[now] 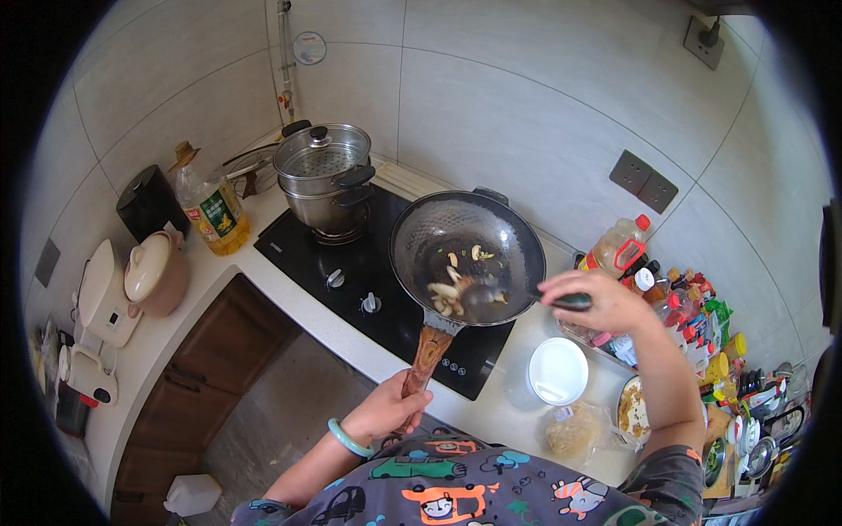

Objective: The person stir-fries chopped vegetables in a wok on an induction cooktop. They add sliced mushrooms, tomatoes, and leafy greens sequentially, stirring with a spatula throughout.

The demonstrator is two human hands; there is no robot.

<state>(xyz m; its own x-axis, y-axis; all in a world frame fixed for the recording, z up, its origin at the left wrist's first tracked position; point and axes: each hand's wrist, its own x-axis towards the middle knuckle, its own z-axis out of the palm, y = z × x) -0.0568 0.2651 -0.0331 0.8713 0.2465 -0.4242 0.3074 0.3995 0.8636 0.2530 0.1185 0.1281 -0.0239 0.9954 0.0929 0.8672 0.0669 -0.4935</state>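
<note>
My left hand [399, 403], below a pale green bangle, is closed on the wooden handle [431, 351] of a dark wok [417, 237] on the black gas hob [293, 272]. Pale sliced pieces of food [449, 291] and small green bits lie inside the wok. At its right side my right hand [589, 302] grips the dark handle of a spatula [482, 302], whose head is down among the food and looks blurred. A white bowl [558, 373] sits below my right hand, beside a plastic bag of something pale [570, 430].
A steel steamer pot [320, 202] occupies the back-left burner. An oil bottle [224, 223], beige pot [153, 280] and white appliances [110, 307] line the left counter. Along the right stand several seasoning bottles [680, 316], a plate of food [631, 408] and a cutting board [717, 421].
</note>
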